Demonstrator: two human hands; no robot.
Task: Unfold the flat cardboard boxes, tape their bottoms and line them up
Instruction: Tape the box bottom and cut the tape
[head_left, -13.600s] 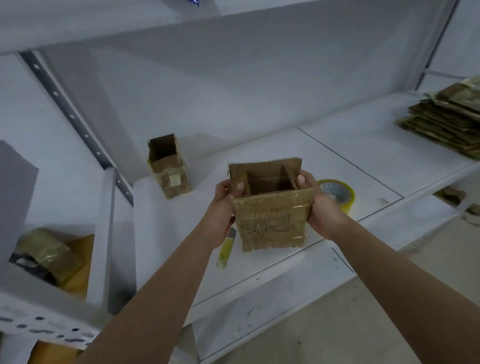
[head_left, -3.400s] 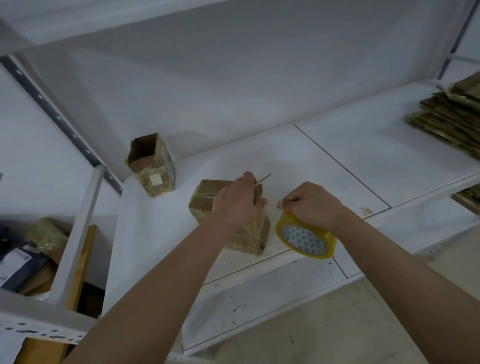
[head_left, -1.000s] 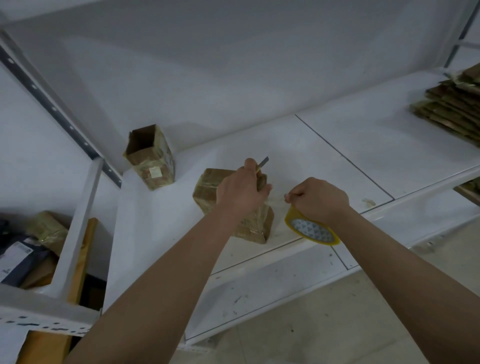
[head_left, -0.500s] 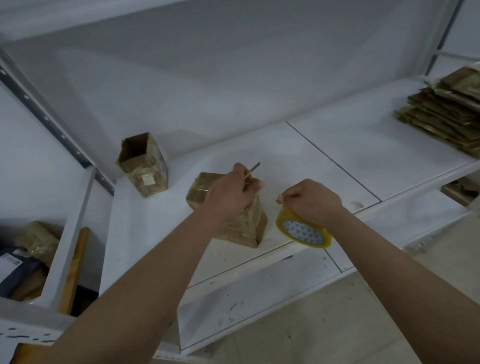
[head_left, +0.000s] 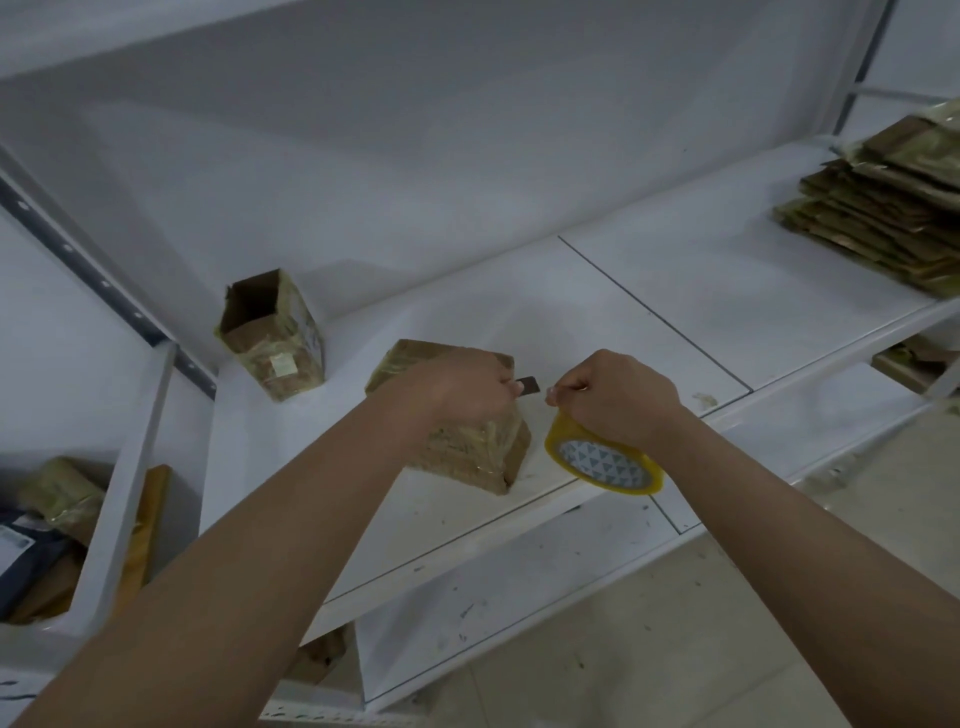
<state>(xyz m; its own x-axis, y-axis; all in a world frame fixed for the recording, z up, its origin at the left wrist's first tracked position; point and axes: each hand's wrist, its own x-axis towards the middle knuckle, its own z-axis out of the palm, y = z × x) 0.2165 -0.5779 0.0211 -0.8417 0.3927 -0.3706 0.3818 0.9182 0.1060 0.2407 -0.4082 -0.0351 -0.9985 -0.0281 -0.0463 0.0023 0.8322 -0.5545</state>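
Note:
A small cardboard box lies upside down on the white shelf, near its front edge. My left hand hovers over it and grips a utility knife whose blade points right. My right hand holds a yellow tape roll just right of the box, finger and thumb pinched near the blade. Clear tape between roll and box is too faint to make out. A second box stands upright and open at the back left of the shelf.
A stack of flat cardboard boxes lies at the far right of the shelf. A metal upright and a lower shelf with packages are at the left. Tiled floor shows below the shelf's front edge.
The knife blade has dropped from pointing up to lying level, close to my right hand's pinch. Both hands and the roll stay by the box; the view has shifted slightly.

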